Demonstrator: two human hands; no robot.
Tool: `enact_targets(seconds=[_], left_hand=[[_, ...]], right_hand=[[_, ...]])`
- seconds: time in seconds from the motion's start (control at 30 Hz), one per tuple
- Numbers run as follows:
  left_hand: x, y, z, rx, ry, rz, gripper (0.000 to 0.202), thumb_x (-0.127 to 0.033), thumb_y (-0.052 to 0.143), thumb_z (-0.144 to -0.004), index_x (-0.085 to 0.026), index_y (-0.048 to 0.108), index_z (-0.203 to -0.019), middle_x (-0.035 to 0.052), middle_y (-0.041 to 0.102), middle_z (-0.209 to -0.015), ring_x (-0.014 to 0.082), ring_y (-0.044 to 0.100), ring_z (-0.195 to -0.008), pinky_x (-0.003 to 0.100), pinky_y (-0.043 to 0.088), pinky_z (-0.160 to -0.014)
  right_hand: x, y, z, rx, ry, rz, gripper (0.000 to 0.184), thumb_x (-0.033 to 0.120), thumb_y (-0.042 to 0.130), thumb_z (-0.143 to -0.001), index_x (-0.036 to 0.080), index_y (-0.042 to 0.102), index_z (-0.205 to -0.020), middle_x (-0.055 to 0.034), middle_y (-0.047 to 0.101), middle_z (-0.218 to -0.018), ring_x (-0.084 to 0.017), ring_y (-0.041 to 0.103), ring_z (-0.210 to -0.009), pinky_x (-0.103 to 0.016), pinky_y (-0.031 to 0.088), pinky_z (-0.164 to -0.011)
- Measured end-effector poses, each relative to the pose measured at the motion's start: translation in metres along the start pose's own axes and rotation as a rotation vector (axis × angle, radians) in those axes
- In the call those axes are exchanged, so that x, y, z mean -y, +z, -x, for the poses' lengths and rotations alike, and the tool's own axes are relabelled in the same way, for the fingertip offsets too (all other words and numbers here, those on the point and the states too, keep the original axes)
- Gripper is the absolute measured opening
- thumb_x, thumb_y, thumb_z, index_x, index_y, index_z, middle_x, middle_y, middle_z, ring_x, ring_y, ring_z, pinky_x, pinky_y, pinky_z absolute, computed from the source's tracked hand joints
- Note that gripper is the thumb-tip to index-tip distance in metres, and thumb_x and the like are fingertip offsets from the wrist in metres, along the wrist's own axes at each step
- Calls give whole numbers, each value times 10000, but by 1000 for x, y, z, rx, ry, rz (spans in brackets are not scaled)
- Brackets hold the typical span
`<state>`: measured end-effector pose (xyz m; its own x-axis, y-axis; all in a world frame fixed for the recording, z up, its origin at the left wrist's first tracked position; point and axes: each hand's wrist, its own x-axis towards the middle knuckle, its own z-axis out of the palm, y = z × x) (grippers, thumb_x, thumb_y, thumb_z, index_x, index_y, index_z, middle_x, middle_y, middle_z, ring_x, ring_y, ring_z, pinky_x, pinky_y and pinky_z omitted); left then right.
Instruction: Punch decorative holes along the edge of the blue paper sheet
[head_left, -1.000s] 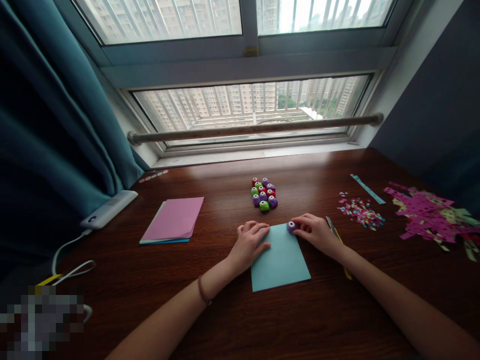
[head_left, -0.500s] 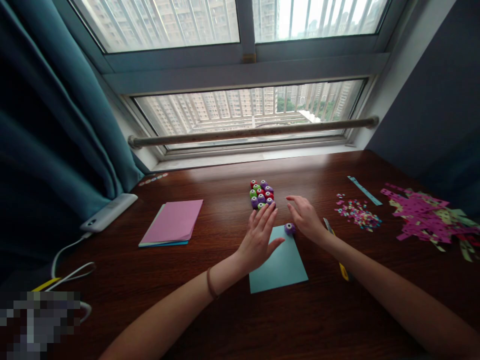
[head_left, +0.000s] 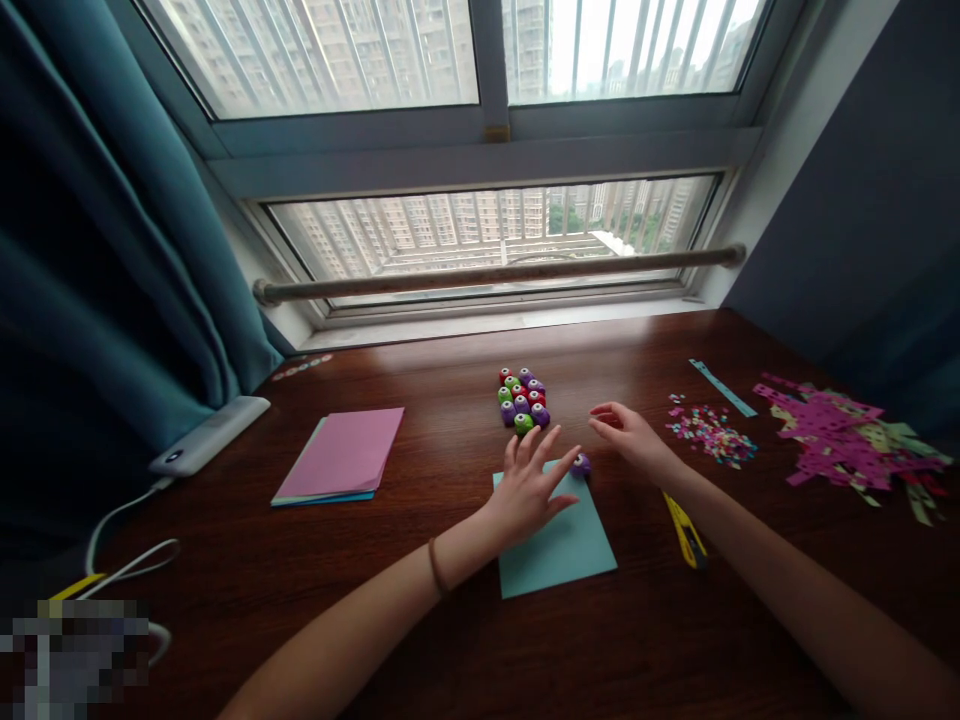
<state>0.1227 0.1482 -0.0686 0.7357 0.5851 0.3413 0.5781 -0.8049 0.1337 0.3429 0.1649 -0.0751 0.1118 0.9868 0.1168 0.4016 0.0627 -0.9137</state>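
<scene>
My left hand (head_left: 529, 488) is open, fingers spread over the upper part of a light blue sheet of paper (head_left: 570, 545), and nothing shows in it. A single purple craft punch (head_left: 580, 465), small and round, rests at the sheet's top right corner, close to my left fingertips. Beyond that hand stands a cluster of several small punches (head_left: 520, 405) in red, green and purple. My right hand (head_left: 628, 436) hovers to the right of the lone punch, its fingers loosely curved with thumb and forefinger apart, holding nothing.
A yellow utility knife (head_left: 684, 530) lies beside my right forearm. Farther right are paper confetti (head_left: 714, 435), a blue punched strip (head_left: 722, 387) and a heap of pink and green strips (head_left: 836, 430). On the left are stacked coloured papers (head_left: 341, 455) and a white power strip (head_left: 210, 436).
My left hand has drawn back from the cluster of punches and spread its fingers over the sheet. My right hand has shifted right, away from the lone purple punch.
</scene>
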Motion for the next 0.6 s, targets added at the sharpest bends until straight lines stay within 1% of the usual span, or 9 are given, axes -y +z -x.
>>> enact_targets(seconds=[0.07, 0.17, 0.23, 0.33, 0.4, 0.5, 0.6], left_hand=[[0, 8, 2, 28, -29, -3, 632, -469, 553, -806, -305, 304, -1363, 104, 155, -1452, 368, 105, -1306, 589, 139, -991], [-1, 11, -1, 38, -27, 13, 628, -477, 535, -815, -340, 273, -1368, 89, 129, -1459, 374, 89, -1308, 599, 122, -988], [-1, 10, -4, 34, -21, 20, 610, -508, 524, -809, -339, 310, -1355, 95, 135, -1456, 386, 82, -1305, 613, 112, -981], [-1, 11, -8, 41, -16, 33, 530, -550, 490, -809, -316, 436, -1282, 105, 198, -1433, 397, 72, -1302, 636, 94, -970], [0, 14, -9, 58, -18, 40, 502, -556, 476, -814, -303, 476, -1247, 108, 255, -1405, 399, 71, -1300, 646, 86, -966], [1, 20, -9, 70, -27, 46, 508, -559, 476, -811, -303, 472, -1250, 99, 286, -1389, 399, 76, -1298, 649, 83, -969], [3, 25, -8, 66, -38, 50, 522, -561, 495, -799, -313, 464, -1258, 91, 282, -1394, 397, 89, -1297, 645, 86, -973]], right_hand=[[2, 3, 1, -72, -68, 40, 199, 300, 522, -784, 141, 539, -903, -96, 612, -883, -198, 582, -821, -323, 466, -734], [16, 17, -6, -169, -133, 131, 183, 274, 465, -814, 143, 537, -921, -107, 596, -937, -217, 555, -884, -362, 436, -797], [29, 29, -15, -233, -178, 227, 189, 238, 442, -829, 134, 538, -953, -112, 578, -981, -232, 509, -948, -383, 385, -861], [48, 49, -23, -294, -245, 503, 212, 203, 435, -858, 123, 543, -1021, -116, 553, -1031, -250, 439, -1006, -383, 319, -914], [54, 61, -25, -309, -239, 674, 236, 218, 441, -879, 125, 536, -1073, -127, 528, -1078, -274, 389, -1050, -389, 299, -919], [52, 75, -24, -326, -200, 839, 267, 233, 440, -894, 120, 516, -1123, -148, 479, -1155, -306, 322, -1106, -422, 266, -932], [41, 81, -23, -310, -155, 923, 301, 215, 450, -886, 99, 493, -1160, -168, 439, -1200, -315, 279, -1150, -459, 214, -966]])
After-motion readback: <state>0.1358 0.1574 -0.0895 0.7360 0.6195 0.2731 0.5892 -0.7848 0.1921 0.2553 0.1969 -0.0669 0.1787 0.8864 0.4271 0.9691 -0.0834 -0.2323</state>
